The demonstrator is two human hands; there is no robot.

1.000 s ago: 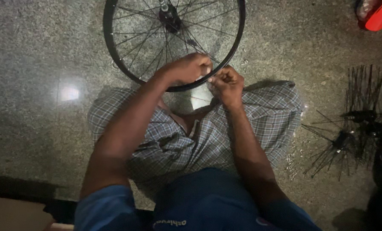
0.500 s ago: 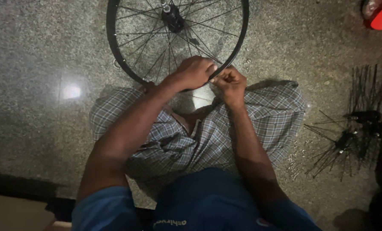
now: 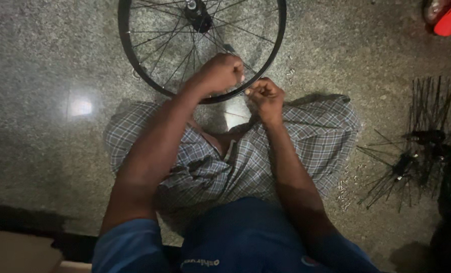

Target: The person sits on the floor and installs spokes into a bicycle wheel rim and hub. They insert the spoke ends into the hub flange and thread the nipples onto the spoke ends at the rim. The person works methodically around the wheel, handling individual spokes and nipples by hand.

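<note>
Blue shirt (image 3: 245, 237) at the bottom of frame, checked cloth (image 3: 266, 156) over the lap beyond it, spread on the speckled floor (image 3: 43, 60).

Both forearms reach forward over the cloth to the near edge of the wheel (image 3: 201, 48).

Left hand (image 3: 220, 73): fist closed over the near rim, fingers curled right round it, knuckles up. Grip on the rim is firm; the rim passes under the palm.

Right hand (image 3: 266, 95): just right of the left, almost touching it, at the rim's outer edge. Fingers pinched tight together on something small at the rim; too small to tell what it is.

Wheel lies flat on the floor straight ahead, black rim, thin spokes running to the hub (image 3: 197, 12) at the top of frame. Far side of the rim is cut off by the frame edge.

Right side, well apart from the hands: loose spokes (image 3: 427, 116) fanned on the floor, with two dark hubs among them. Red object (image 3: 450, 17) in the far right corner, partly cut off.
</note>
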